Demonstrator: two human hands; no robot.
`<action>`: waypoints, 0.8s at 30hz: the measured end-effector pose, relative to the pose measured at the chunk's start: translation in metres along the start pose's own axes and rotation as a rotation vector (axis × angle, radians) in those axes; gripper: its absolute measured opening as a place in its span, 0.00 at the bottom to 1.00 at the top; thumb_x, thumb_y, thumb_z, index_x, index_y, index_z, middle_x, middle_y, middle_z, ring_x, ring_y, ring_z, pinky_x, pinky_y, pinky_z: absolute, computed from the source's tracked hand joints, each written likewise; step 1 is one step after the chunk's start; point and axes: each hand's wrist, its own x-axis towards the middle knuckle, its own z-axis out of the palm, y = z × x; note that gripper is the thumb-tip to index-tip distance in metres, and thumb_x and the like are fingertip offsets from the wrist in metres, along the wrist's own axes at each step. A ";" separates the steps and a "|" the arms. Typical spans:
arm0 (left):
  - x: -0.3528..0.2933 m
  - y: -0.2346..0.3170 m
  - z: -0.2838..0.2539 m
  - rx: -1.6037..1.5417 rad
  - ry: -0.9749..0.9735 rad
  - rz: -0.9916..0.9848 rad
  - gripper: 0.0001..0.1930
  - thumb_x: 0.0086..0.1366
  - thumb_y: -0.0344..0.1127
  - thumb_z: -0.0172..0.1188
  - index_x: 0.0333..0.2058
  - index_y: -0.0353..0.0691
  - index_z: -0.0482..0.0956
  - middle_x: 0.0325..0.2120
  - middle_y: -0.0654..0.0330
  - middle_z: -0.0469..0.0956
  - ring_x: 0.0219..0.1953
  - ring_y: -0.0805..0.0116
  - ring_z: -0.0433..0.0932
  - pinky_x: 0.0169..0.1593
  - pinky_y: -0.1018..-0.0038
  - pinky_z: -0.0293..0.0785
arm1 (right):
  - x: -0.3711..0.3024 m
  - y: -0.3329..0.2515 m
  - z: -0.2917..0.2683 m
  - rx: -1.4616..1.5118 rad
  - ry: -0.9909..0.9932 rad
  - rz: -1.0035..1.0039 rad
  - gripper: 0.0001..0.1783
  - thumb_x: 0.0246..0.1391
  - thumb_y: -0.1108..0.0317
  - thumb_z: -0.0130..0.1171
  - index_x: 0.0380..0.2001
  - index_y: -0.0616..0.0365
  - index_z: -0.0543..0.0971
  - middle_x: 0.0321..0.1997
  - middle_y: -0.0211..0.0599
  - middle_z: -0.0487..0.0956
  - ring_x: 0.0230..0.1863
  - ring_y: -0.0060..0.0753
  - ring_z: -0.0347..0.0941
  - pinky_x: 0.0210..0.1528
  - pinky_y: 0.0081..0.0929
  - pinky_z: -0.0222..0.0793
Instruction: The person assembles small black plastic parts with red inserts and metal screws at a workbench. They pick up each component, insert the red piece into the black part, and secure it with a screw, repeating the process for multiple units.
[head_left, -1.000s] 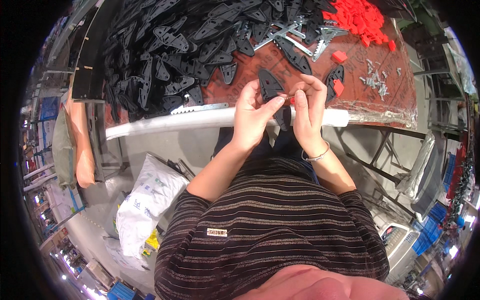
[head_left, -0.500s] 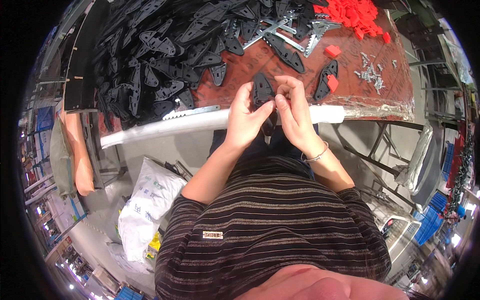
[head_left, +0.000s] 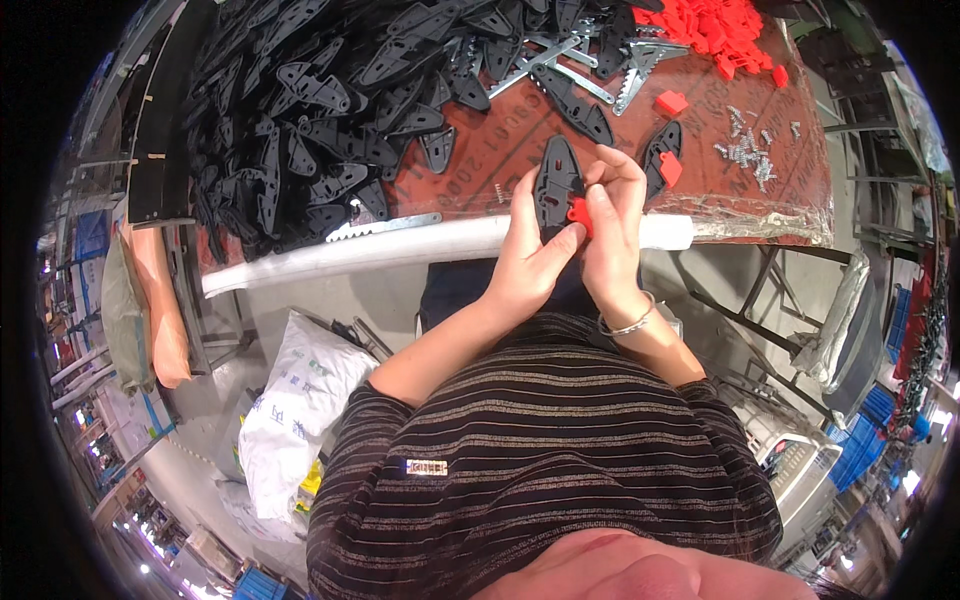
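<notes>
Above the near table edge, my left hand (head_left: 533, 255) is closed round a pointed black plastic piece (head_left: 556, 180) with slots and holes, its tip facing away from me. My right hand (head_left: 612, 245) pinches a small red plastic piece (head_left: 578, 212) against the right side of the black one. My left thumb reaches across the black piece's near end and hides it. Just beyond my right hand lies another black plastic piece (head_left: 657, 150), with a loose red piece (head_left: 671, 167) at its right edge. A further red piece (head_left: 671, 103) rests behind that.
Many black plastic pieces (head_left: 330, 130) cover the table's left and back. Toothed metal strips (head_left: 540, 66) lie among them, and one metal strip (head_left: 390, 227) lies along the white padded edge (head_left: 400, 250). Back right is a red heap (head_left: 715, 35); nearer are scattered screws (head_left: 748, 152).
Both hands have shifted right, and the black piece has turned to show its broad slotted face. A red piece now shows at my right fingertips, against the black piece.
</notes>
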 end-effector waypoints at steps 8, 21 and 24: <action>-0.003 0.003 0.004 -0.113 -0.027 -0.114 0.32 0.66 0.30 0.49 0.64 0.42 0.43 0.45 0.60 0.66 0.36 0.75 0.68 0.36 0.79 0.67 | 0.019 -0.012 -0.006 0.335 -0.280 0.117 0.28 0.59 0.58 0.46 0.59 0.60 0.59 0.57 0.44 0.66 0.51 0.28 0.65 0.53 0.23 0.63; -0.011 0.028 0.007 0.039 -0.084 -0.206 0.30 0.65 0.26 0.45 0.62 0.42 0.44 0.34 0.63 0.66 0.23 0.81 0.63 0.25 0.83 0.59 | 0.015 -0.019 -0.003 0.086 -0.307 0.102 0.28 0.62 0.53 0.42 0.59 0.60 0.57 0.47 0.41 0.71 0.47 0.27 0.68 0.50 0.25 0.65; -0.009 0.029 0.009 0.052 -0.092 -0.215 0.31 0.63 0.25 0.46 0.62 0.42 0.44 0.33 0.64 0.66 0.23 0.81 0.63 0.24 0.83 0.58 | 0.016 -0.023 -0.007 0.130 -0.358 0.165 0.28 0.63 0.52 0.42 0.59 0.59 0.59 0.48 0.41 0.71 0.48 0.26 0.67 0.52 0.25 0.63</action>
